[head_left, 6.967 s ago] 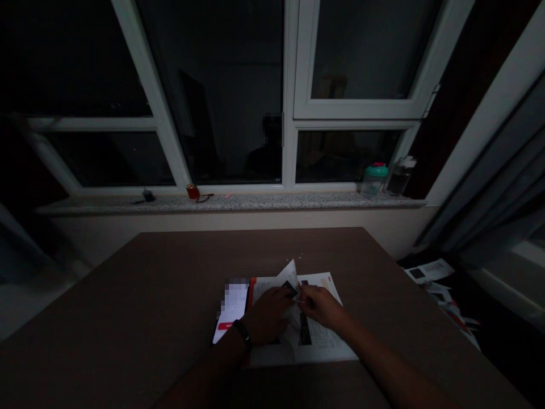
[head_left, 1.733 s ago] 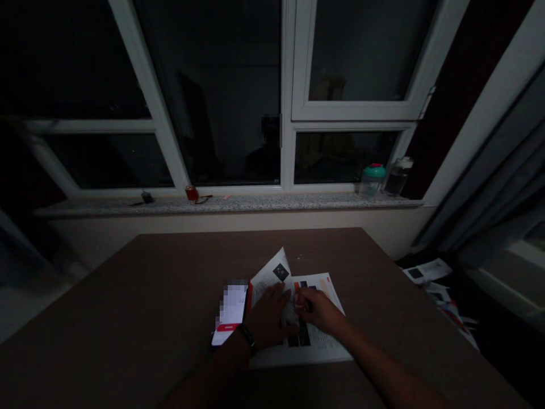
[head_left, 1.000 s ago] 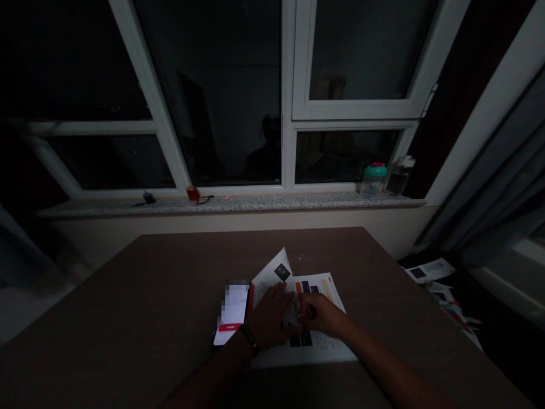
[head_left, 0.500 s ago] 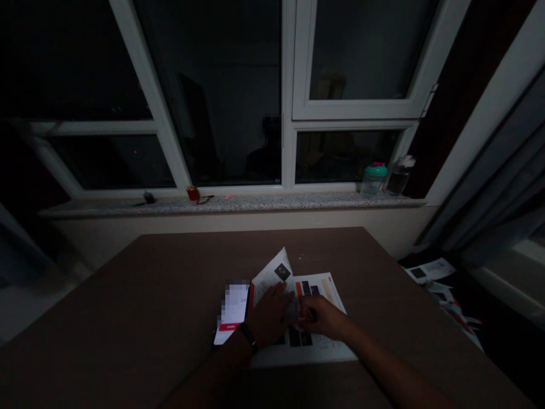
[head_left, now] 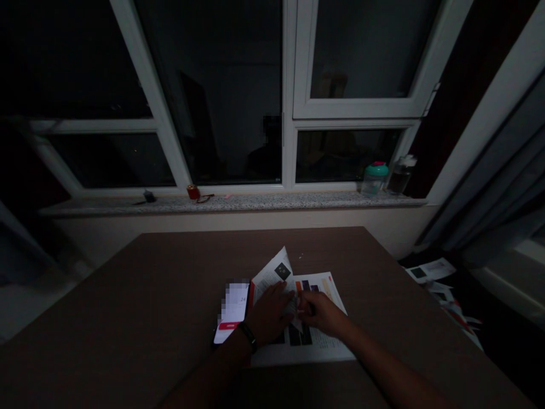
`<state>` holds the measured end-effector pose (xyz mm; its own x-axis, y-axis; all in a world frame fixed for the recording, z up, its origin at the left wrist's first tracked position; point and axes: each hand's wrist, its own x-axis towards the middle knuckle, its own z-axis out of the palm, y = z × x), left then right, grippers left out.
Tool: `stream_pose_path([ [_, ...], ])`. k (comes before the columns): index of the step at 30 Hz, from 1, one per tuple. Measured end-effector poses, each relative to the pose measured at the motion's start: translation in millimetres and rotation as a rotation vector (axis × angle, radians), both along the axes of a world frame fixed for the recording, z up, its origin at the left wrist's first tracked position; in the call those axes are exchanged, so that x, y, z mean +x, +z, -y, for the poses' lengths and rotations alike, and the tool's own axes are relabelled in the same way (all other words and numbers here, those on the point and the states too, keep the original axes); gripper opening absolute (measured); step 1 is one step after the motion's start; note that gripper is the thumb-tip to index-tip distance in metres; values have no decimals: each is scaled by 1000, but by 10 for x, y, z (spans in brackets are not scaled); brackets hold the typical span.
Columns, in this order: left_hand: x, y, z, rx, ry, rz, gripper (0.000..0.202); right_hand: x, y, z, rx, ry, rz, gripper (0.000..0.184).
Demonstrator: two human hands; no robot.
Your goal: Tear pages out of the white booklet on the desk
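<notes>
A printed paper sheet (head_left: 323, 346) with coloured blocks lies on the dark brown table (head_left: 149, 295). A smaller folded leaflet (head_left: 272, 274) rests on its upper left part, one corner raised. My left hand (head_left: 269, 315) lies flat on the leaflet with fingers stretched out, pressing it down. My right hand (head_left: 322, 312) is right beside it, fingers pinched on the leaflet's fold near the middle. A lit phone (head_left: 232, 312) lies just left of the papers, next to my left wrist, which wears a dark band.
A stone windowsill (head_left: 238, 203) runs behind the table under dark windows. On it stand a teal-lidded jar (head_left: 373, 177), a clear bottle (head_left: 399, 176), a small red object (head_left: 193, 192) and a dark item (head_left: 148, 196). Loose papers (head_left: 430, 272) lie on the floor at the right.
Since seven seconds ago the leaflet's raised flap has been laid flatter to the left. Over the last second both hands have stayed on the fold with only slight shifts.
</notes>
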<state>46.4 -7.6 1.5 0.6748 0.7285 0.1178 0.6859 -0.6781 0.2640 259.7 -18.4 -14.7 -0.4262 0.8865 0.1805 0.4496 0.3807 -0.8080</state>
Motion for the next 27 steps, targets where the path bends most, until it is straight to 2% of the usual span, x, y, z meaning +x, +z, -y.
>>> stream_pose_path([
  [5,1,-10,-4,3,-8,12,54,65,20,40,48,225,-12,20],
  [7,-2,-23,-9,9,-16,27,55,65,23,40,115,202,5,18],
  [10,-4,-38,-14,12,-11,46,55,37,22,8,207,57,50,17],
  [13,-5,-32,-9,20,-9,53,54,15,17,-27,240,-1,56,18],
  [17,-3,-6,0,18,-10,25,55,29,7,-12,159,49,31,15],
  [23,8,14,0,10,-9,24,57,78,7,78,37,222,2,17],
  [27,4,10,-3,20,-18,29,56,59,23,56,67,174,26,14],
])
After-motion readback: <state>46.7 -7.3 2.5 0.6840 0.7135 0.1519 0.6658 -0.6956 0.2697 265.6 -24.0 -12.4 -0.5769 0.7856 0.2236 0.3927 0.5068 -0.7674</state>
